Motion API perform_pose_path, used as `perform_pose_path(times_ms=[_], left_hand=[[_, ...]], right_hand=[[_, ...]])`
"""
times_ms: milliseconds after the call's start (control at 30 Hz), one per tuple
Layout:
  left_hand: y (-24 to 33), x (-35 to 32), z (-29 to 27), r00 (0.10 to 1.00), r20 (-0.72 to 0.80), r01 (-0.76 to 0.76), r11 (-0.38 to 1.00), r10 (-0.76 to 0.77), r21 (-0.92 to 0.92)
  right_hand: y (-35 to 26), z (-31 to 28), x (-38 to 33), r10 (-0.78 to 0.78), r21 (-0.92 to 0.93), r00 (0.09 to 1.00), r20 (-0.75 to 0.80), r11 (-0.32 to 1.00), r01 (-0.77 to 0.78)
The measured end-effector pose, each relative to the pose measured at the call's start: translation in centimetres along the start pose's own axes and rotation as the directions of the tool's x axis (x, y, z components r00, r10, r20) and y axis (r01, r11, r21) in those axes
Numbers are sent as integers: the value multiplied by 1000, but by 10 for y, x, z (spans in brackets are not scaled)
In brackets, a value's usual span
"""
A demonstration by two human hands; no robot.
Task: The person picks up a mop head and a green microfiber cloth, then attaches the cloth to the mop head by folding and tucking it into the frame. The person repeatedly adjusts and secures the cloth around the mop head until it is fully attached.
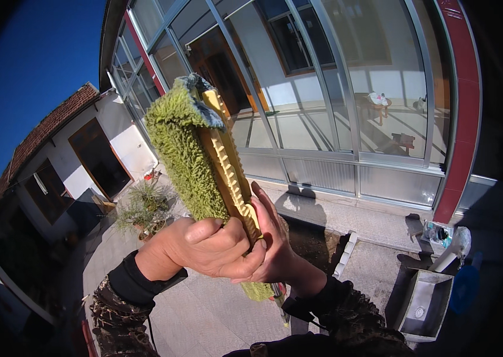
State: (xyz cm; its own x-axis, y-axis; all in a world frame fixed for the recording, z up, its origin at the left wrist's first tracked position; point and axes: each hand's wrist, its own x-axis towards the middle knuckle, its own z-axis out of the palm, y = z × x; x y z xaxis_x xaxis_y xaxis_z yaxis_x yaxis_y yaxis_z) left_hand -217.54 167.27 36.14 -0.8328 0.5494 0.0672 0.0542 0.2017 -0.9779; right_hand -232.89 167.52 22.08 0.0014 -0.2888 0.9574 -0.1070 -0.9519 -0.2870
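A flat mop head with a shaggy green pad [183, 152] and a ribbed yellow plastic plate [226, 157] is held up in front of me, tilted with its upper end to the left. Grey-blue cloth folds over the plate's top end. My left hand [215, 247] is closed around the lower part, its fingers curled against the pad and plate edge. On the right side, my right hand [275, 244] grips the plate, with fingers extended up along it. A bit of green pad sticks out below both hands, next to a partly hidden thin tool with red on it.
Ahead stands a glass-panelled porch [323, 119] with metal frames and a red pillar [464, 119]. A potted plant [144, 205] is at left. To the right are a grey rectangular sink-like basin [422, 303], a blue round container [464, 290] and a box of odds and ends [439, 234].
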Motion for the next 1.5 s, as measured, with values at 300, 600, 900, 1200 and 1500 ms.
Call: perform_pose_path(times_ms=[300,600,900,1200,1500], left_hand=[[5,1,0,994,93,61,998,-62,13],[-2,12,-9,951,300,36,993,-68,113],[-10,22,-15,917,398,-6,999,20,-36],[-8,21,-13,965,262,19,997,1,-75],[-10,13,-11,981,176,-74,997,78,-27]], right_hand=[[1,0,2,-182,-311,983,-25,936,166],[5,4,-2,-142,-289,987,-69,950,116],[9,11,-1,-168,-136,980,-103,979,153],[4,9,2,-161,-52,980,-116,986,156],[-2,7,-7,-125,-132,981,-147,986,106]])
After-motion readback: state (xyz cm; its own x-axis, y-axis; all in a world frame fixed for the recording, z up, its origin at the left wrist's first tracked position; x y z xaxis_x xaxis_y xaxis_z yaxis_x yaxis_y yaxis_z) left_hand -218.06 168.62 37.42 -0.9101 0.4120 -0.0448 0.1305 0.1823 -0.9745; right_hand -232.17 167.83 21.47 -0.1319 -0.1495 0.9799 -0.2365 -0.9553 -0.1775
